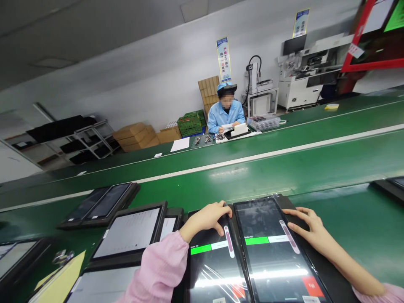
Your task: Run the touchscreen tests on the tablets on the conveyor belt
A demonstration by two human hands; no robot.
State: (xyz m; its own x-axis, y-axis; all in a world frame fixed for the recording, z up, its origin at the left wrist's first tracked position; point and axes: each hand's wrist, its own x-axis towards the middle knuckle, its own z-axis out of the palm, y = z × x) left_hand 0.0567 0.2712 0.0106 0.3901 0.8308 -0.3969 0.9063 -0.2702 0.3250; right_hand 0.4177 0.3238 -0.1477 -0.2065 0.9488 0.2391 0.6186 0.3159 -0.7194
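Nearest us on the glossy green bench (356, 235), two black-framed glass tablets lie side by side, both showing "Speaker Test". Our left hand (210, 216) curves over the left tablet (214, 273), fingers half open, thumb near its pale slider (229, 242). Our right hand (311, 225) touches the right tablet (265, 263) at its outer edge, fingers loosely parted; neither is lifted. We judge this step to be edge-button work; a further press would call for light fingertip pressure, no sliding. Leftward lies a pale-screened tablet (129, 231); far across, a blue-capped person (225, 113) holds something white.
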